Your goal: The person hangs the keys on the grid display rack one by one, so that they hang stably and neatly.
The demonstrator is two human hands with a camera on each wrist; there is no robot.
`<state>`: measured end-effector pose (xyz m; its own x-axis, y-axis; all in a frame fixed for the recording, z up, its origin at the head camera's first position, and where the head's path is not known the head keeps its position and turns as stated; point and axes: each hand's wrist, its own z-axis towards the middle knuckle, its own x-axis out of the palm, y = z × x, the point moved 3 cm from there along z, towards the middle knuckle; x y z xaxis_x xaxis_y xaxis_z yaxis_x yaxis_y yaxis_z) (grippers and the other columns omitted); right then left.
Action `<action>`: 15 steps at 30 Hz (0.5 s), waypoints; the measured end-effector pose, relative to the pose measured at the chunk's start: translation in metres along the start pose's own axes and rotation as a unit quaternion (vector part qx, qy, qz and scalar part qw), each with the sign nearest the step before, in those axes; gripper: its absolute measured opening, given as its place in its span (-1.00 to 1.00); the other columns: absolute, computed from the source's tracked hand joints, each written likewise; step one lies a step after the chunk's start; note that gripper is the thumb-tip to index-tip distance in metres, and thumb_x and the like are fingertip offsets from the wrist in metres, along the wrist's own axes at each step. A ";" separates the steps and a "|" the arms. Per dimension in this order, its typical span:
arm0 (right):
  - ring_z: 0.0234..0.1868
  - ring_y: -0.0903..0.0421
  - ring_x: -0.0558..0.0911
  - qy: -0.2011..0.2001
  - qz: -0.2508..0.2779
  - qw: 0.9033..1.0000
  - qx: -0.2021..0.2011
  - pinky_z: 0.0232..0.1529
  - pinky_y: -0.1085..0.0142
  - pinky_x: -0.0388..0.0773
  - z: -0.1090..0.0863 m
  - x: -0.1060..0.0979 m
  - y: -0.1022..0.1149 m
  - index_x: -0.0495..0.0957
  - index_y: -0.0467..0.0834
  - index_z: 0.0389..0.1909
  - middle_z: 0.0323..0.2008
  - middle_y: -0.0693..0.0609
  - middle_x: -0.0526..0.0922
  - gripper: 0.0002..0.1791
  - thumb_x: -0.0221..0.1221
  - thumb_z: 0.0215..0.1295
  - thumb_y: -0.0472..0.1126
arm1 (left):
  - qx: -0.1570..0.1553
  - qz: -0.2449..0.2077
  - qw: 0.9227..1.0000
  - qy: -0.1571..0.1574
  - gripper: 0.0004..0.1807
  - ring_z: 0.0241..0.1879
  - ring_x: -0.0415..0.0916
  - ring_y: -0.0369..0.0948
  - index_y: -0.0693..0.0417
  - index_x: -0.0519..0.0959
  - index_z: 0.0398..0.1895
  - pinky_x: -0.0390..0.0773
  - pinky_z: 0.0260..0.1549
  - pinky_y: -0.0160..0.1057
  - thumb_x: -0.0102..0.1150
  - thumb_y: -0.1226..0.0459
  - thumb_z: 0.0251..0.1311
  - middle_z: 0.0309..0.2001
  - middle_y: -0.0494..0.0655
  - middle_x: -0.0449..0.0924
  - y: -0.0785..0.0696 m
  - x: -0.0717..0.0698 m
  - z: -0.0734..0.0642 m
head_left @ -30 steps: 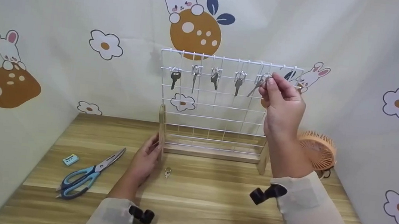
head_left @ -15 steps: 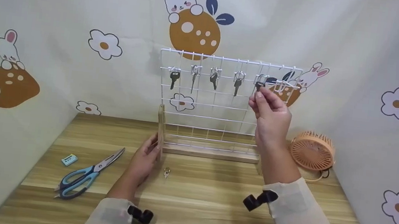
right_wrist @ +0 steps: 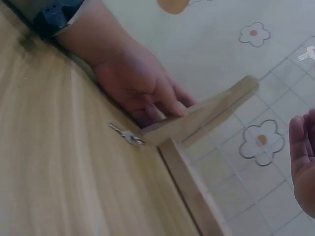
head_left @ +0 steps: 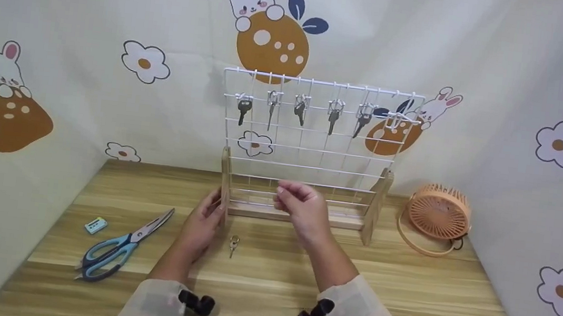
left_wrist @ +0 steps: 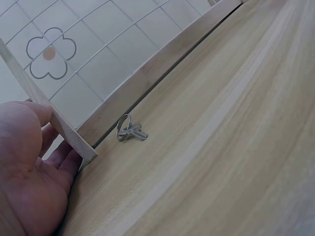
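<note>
A white wire grid rack on wooden legs stands on the table. My left hand grips its left wooden leg near the bottom, thumb and fingers on either side. Several keys on rings, among them the rightmost key, hang from hooks along the upper grid. One more key with a ring lies on the table just right of my left hand. My right hand is in the air before the lower grid, fingers loosely bent and nothing seen in them. The right wrist view catches only part of that hand.
Blue-handled scissors lie left of my left arm, beside a small light-blue box. An orange fan stands right of the rack. A bare white hook hangs at the grid's right end. Patterned cloth lines the back.
My right hand has let go of the rightmost hanging key and moved down and left to the lower grid. That key now hangs from its hook. My left hand stays at the leg.
</note>
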<state>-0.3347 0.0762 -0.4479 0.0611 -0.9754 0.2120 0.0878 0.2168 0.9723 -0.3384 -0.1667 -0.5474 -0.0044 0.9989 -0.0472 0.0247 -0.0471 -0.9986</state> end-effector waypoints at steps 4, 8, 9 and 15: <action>-0.20 0.14 0.79 0.041 -0.051 0.997 0.046 -0.09 0.27 0.84 -0.001 0.016 -0.031 0.75 -0.33 0.02 -0.14 -0.11 0.81 -0.76 0.38 0.40 -0.33 | 0.011 0.001 1.000 0.003 -0.36 0.71 0.11 -0.01 -0.17 0.14 0.73 0.26 0.66 -0.01 0.00 0.17 0.69 0.72 -0.02 0.14 -0.001 0.001 0.000; -0.20 0.14 0.79 0.072 -0.099 0.990 0.068 -0.12 0.27 0.82 0.001 0.028 -0.053 0.77 -0.30 0.04 -0.09 -0.12 0.84 -0.71 0.41 0.36 -0.28 | 0.022 0.001 1.000 0.006 -0.36 0.71 0.10 0.01 -0.16 0.15 0.73 0.25 0.66 0.04 -0.01 0.18 0.69 0.71 0.02 0.16 -0.001 0.001 0.000; -0.21 0.16 0.78 0.077 -0.113 0.988 0.069 -0.12 0.28 0.81 0.001 0.030 -0.057 0.77 -0.30 0.04 -0.10 -0.10 0.85 -0.71 0.42 0.35 -0.27 | 0.024 0.000 1.000 0.007 -0.37 0.71 0.09 0.02 -0.16 0.14 0.73 0.24 0.67 0.05 -0.02 0.18 0.69 0.71 0.02 0.16 -0.001 0.001 0.000; -0.29 0.22 0.73 0.108 -0.166 0.976 0.091 -0.20 0.32 0.76 0.000 0.041 -0.081 0.77 -0.33 0.02 -0.17 -0.10 0.86 -0.70 0.44 0.33 -0.28 | 0.018 0.004 1.000 0.011 -0.36 0.72 0.07 0.00 -0.22 0.14 0.73 0.20 0.69 0.05 -0.01 0.14 0.69 0.71 -0.01 0.16 -0.001 -0.001 -0.001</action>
<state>-0.3396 0.0185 -0.5174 0.2687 -0.9551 -0.1244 -0.0393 -0.1400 0.9894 -0.3373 -0.1675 -0.5465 0.0172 0.9984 -0.0545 -0.0104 -0.0543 -0.9985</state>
